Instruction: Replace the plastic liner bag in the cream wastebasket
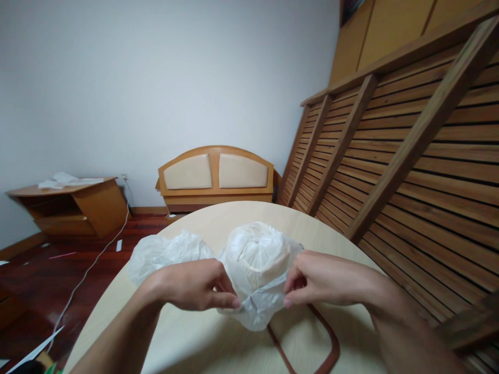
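Note:
A white plastic bag point(255, 249) wraps a rounded bulky thing in front of me; what is inside cannot be made out. My left hand point(202, 285) pinches the bag's near left edge between thumb and fingers. On the opposite side, my right hand point(307, 280) grips the bag's right edge in the same way. The film is pulled taut between both hands. A second, crumpled white plastic bag point(167, 252) lies beyond my left wrist. From under the wrapped bundle a brown strap-like loop point(333, 345) comes out toward me.
All this rests on a pale round table point(187, 343). A slatted wooden panel point(390, 156) leans close along the right. Behind the table stands a headboard point(215, 174). At left are a low wooden cabinet point(97, 208) with papers on top and a white cable point(97, 254) across the floor.

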A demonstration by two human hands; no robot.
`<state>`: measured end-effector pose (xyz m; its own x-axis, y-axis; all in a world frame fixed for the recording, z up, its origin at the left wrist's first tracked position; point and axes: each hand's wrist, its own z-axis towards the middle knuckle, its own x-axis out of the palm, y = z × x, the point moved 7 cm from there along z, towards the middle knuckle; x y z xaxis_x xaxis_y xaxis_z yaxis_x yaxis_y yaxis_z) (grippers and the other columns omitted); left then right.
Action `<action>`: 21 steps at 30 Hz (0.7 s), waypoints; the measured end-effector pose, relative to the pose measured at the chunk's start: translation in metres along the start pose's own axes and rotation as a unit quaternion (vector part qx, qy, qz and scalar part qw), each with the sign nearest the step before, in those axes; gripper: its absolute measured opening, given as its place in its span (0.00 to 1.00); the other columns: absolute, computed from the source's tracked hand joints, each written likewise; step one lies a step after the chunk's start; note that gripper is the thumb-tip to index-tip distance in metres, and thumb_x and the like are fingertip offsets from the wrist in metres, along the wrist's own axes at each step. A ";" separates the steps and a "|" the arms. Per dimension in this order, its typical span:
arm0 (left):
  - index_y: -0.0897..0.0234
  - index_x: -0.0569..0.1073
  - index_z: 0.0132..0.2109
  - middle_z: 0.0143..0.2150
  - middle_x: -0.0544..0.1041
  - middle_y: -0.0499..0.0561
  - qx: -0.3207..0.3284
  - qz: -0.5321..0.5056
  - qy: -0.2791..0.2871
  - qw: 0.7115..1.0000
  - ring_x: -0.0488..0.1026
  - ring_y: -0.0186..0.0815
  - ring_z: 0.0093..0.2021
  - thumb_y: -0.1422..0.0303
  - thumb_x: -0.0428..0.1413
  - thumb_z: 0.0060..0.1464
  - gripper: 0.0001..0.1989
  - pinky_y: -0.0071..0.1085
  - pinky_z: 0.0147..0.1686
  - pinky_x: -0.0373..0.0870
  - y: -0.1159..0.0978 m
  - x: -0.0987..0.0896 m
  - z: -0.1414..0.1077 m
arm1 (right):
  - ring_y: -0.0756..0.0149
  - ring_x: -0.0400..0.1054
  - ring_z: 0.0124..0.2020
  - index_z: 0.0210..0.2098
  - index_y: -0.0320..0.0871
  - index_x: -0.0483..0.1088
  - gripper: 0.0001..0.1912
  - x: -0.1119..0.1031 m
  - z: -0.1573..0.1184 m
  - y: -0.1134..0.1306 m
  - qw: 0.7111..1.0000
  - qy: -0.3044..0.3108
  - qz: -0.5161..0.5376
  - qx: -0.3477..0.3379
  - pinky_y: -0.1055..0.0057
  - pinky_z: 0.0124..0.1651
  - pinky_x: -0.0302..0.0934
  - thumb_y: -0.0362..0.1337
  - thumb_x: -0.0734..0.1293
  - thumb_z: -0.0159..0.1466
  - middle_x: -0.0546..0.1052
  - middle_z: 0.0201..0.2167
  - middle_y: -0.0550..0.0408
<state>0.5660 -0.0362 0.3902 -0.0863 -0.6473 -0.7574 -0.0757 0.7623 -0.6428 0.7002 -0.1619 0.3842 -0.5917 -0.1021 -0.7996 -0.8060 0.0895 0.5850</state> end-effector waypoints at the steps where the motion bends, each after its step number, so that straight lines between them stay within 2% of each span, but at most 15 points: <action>1: 0.61 0.83 0.33 0.23 0.78 0.48 -0.033 0.042 0.020 0.998 0.70 0.32 0.22 0.55 0.57 0.58 0.17 0.25 0.22 0.61 0.006 0.002 0.002 | 0.72 0.61 0.18 0.26 0.43 0.81 0.12 0.002 0.001 -0.006 1.000 0.004 -0.015 0.026 0.76 0.21 0.48 0.43 0.72 0.59 0.71 0.16 0.59; 3: 0.64 0.82 0.32 0.25 0.79 0.51 -0.102 0.123 0.034 0.987 0.70 0.34 0.23 0.55 0.49 0.63 0.23 0.28 0.24 0.60 0.021 0.001 0.004 | 0.73 0.58 0.18 0.21 0.41 0.77 0.19 -0.003 0.000 -0.018 0.994 -0.018 -0.066 0.088 0.74 0.21 0.46 0.48 0.70 0.60 0.67 0.15 0.59; 6: 0.65 0.80 0.30 0.29 0.81 0.58 -0.174 0.204 -0.050 0.962 0.75 0.40 0.28 0.54 0.48 0.61 0.24 0.31 0.28 0.63 0.041 -0.016 0.007 | 0.68 0.62 0.20 0.19 0.41 0.73 0.31 -0.022 -0.007 -0.028 0.971 -0.083 -0.141 0.174 0.71 0.24 0.49 0.59 0.62 0.64 0.70 0.18 0.54; 8: 0.65 0.79 0.40 0.36 0.82 0.59 -0.189 0.182 -0.091 0.960 0.78 0.43 0.34 0.56 0.50 0.58 0.18 0.32 0.32 0.66 0.053 -0.023 0.011 | 0.63 0.67 0.24 0.23 0.42 0.75 0.32 -0.032 -0.012 -0.032 0.961 -0.115 -0.154 0.200 0.69 0.28 0.55 0.61 0.58 0.66 0.74 0.22 0.50; 11: 0.64 0.70 0.57 0.43 0.82 0.59 -0.208 0.021 -0.136 0.968 0.79 0.42 0.37 0.59 0.49 0.56 0.24 0.30 0.30 0.69 0.071 -0.026 0.021 | 0.59 0.72 0.31 0.33 0.42 0.77 0.27 -0.039 -0.012 -0.042 0.963 -0.146 -0.118 0.194 0.68 0.35 0.61 0.56 0.58 0.68 0.79 0.32 0.46; 13: 0.66 0.66 0.60 0.47 0.81 0.60 -0.204 -0.069 -0.151 0.965 0.79 0.43 0.41 0.59 0.48 0.56 0.27 0.29 0.27 0.69 0.079 -0.025 0.029 | 0.60 0.73 0.32 0.41 0.41 0.75 0.22 -0.038 -0.006 -0.053 0.969 -0.155 -0.058 0.185 0.68 0.36 0.62 0.51 0.59 0.69 0.80 0.36 0.45; 15: 0.67 0.68 0.58 0.46 0.80 0.60 -0.168 -0.108 -0.151 0.968 0.78 0.43 0.41 0.60 0.49 0.53 0.27 0.28 0.25 0.69 0.080 -0.023 0.038 | 0.61 0.74 0.31 0.45 0.40 0.72 0.18 -0.034 0.002 -0.064 0.973 -0.153 0.018 0.170 0.69 0.36 0.63 0.46 0.59 0.68 0.80 0.36 0.45; 18: 0.67 0.72 0.51 0.41 0.80 0.56 -0.120 -0.113 -0.158 0.974 0.77 0.40 0.36 0.62 0.51 0.49 0.23 0.26 0.23 0.67 0.082 -0.022 0.046 | 0.62 0.74 0.32 0.39 0.40 0.71 0.09 -0.028 0.016 -0.072 0.977 -0.155 0.089 0.116 0.71 0.35 0.63 0.37 0.62 0.64 0.79 0.33 0.48; 21: 0.65 0.74 0.42 0.34 0.80 0.52 -0.125 -0.057 -0.187 0.973 0.76 0.36 0.30 0.63 0.52 0.50 0.14 0.25 0.22 0.65 0.091 -0.025 0.046 | 0.64 0.71 0.30 0.29 0.41 0.69 0.04 -0.027 0.026 -0.076 0.978 -0.168 0.093 0.085 0.72 0.33 0.61 0.31 0.62 0.58 0.77 0.28 0.52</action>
<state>0.6070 0.0495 0.3457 0.3009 -0.6461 -0.7014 -0.3074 0.6305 -0.7127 0.7782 -0.1401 0.3580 -0.6673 0.2603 -0.6978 -0.6544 0.2424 0.7162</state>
